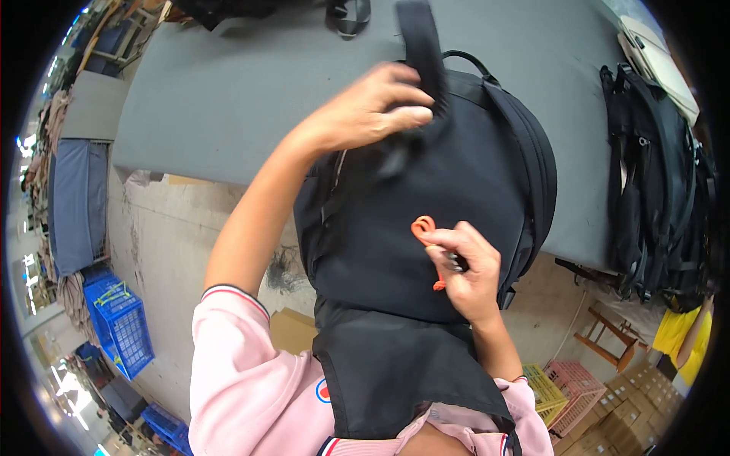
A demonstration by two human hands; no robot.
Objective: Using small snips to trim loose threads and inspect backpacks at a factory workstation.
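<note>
A black backpack (pixel 471 175) lies in front of me, its lower end against my body. My left hand (pixel 372 110) is over its upper left part, blurred by motion, fingers loosely apart. Its fingertips touch the edge of a black strap (pixel 422 53) that rises toward the far side. Something dark and blurred hangs below that hand. Over the lower middle of the backpack, my right hand (pixel 471 270) is closed around a small tool with an orange cord loop (pixel 423 226). Only a dark and metallic bit of the tool shows between the fingers; its kind is hidden.
The backpack rests partly on a grey table (pixel 228 99). Several black bags (pixel 654 182) are piled at its right edge, beside a pale item (pixel 661 64). On the floor stand a blue crate (pixel 122 323), a pink crate (pixel 578 387) and a wooden stool (pixel 608 338).
</note>
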